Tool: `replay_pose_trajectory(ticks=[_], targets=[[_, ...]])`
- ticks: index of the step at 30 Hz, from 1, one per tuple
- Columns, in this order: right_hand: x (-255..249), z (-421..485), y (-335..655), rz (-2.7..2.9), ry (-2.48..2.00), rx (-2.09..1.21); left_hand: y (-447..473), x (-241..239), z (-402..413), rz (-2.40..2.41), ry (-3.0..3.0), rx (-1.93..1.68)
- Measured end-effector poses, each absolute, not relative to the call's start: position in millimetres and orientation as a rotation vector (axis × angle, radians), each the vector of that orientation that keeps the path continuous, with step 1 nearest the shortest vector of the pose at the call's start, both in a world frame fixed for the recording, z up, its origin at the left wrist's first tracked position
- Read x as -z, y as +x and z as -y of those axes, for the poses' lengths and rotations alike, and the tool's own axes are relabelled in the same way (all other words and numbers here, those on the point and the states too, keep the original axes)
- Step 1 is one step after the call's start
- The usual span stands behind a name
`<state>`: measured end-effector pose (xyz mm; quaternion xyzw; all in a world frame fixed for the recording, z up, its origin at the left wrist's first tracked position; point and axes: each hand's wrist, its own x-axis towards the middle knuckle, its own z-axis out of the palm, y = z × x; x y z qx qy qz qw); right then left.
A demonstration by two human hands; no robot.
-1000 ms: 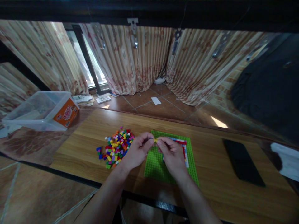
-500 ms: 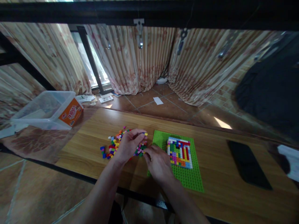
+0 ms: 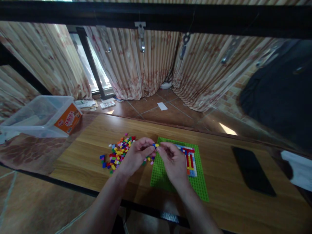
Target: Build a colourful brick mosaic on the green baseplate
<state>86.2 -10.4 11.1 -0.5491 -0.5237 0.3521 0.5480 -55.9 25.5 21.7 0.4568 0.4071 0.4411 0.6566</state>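
Bench (image 3: 226, 195): wooden top with a dark front edge, carrying all items below except where noted.

Left hand (image 3: 135, 158): raised just above the bench, thumb and forefinger pressed together on a small brick (image 3: 155, 145). The other fingers are curled.

Right hand (image 3: 174, 163): facing the left, its fingertips meeting the same small brick from the other side. Its wrist is over the green plate.

Small brick: blue and yellow, held between the two hands above the near-left corner area of the green plate, clear of the surface. Finer detail is too small to tell.

Green plate (image 3: 201, 187): studded, flat on the bench, partly covered by the right hand.

Brick picture (image 3: 190, 160): red, yellow, blue and white pieces fixed to the far half of the green plate, just right of the right hand.

Loose bricks (image 3: 118, 152): mixed colours, heaped on the bench left of the green plate and partly behind the left hand.

Black slab (image 3: 252, 170): flat, well to the right of the green plate.

Plastic tub (image 3: 36, 117): clear, with an orange label, beyond the far-left corner of the bench.

Floor (image 3: 175, 113): brown tiles with a white slip (image 3: 162, 106).

Curtains (image 3: 136, 61): striped, hanging to the floor at the back.
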Motion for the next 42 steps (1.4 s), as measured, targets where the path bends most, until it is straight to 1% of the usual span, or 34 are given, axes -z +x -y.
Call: replay_pose_trajectory(ticks=[2,6,12,17,21,26,32,37,42], targets=[[-11.4,9.0,88.7,1.22,-1.271,-0.873,-51.2,-21.6,-22.9,-0.898,1.055,-0.968],[-13.1,10.0,94.3,1.245,-1.265,-0.83,-44.4,-18.2,-20.3,-0.878,1.034,-0.945],[-16.2,9.0,115.2,1.279,-1.243,-0.855,-33.6,-17.7,-17.6,-0.857,0.988,-0.908],[-20.6,3.9,157.0,1.385,-1.455,-0.618,-30.5,-14.8,-19.4,-1.009,1.024,-0.922],[-22.5,4.8,177.7,1.538,-1.48,-0.505,-26.9,-7.2,-20.5,-1.033,1.131,-0.87],[-14.9,4.6,170.3,1.757,-1.54,-0.447,-17.1,2.2,-17.2,-1.047,1.386,-0.793],[-10.7,-1.7,158.3,1.892,-1.609,-0.197,-11.1,2.2,-11.9,-1.067,1.611,-0.712],[-8.8,-3.7,155.0,1.847,-1.643,-0.152,-7.6,-3.9,-8.6,-1.074,1.732,-0.677],[-5.2,-3.9,156.3,1.772,-1.626,-0.188,-5.8,-6.5,-7.8,-1.093,1.796,-0.627]])
